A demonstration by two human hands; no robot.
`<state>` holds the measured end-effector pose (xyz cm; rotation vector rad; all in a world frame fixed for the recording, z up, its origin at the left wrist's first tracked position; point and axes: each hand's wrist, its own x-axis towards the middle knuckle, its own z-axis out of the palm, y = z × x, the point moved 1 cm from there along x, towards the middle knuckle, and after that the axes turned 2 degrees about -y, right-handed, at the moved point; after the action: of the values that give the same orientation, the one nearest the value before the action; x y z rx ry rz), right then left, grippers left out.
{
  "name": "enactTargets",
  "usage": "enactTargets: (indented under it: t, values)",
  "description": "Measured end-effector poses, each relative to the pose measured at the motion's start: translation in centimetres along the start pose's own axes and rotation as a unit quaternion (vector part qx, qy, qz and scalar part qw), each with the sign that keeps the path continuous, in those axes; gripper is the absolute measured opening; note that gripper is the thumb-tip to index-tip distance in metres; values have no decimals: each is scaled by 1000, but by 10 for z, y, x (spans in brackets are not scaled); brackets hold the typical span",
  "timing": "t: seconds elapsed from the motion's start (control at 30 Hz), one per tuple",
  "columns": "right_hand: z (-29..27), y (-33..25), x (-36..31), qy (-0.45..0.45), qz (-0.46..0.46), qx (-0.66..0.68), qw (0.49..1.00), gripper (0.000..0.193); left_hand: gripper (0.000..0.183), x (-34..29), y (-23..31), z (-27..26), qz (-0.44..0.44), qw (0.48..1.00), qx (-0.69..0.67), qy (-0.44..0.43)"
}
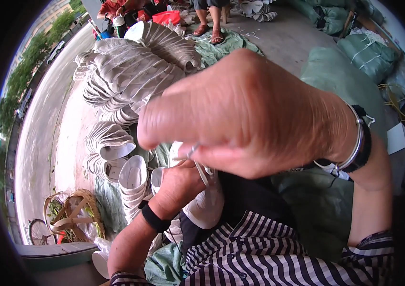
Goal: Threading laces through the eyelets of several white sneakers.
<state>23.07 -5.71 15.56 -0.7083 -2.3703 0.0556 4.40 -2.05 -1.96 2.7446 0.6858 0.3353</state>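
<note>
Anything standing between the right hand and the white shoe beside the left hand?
Only the left hand, partly over the white shoe; no other obstruction shows. The right hand hides some of the view, so I can't check behind it.

A workshop for shoes, it seems, with one side open to a road [45,128].
Many whitish shoe uppers [131,69] are stacked in rows on the floor [283,35], full green sacks [369,56] lie at the right, other people [216,19] are at the back, and trees [17,86] and a white car [56,51] are outside.
</note>
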Motion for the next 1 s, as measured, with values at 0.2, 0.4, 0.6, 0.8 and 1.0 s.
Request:
enactTargets:
  t: [0.2,0.4,0.6,0.8,1.0]
  values:
    - [15,-6,-7,28,-74,30,996,18,17,-5,13,15,-41,997,40,53]
    - [15,-8,-10,59,-60,82,993,19,24,-18,15,21,-25,978,111,173]
    - [6,-8,-20,31,22,16,999,19,26,-17,14,12,-69,992,-103,36]
    - [13,-15,-18,36,-39,-63,997,15,29,-15,3,12,-27,991,-128,-7]
    - [6,7,-24,59,-3,-19,998,16,26,-7,-3,7,-130,828,-543,42]
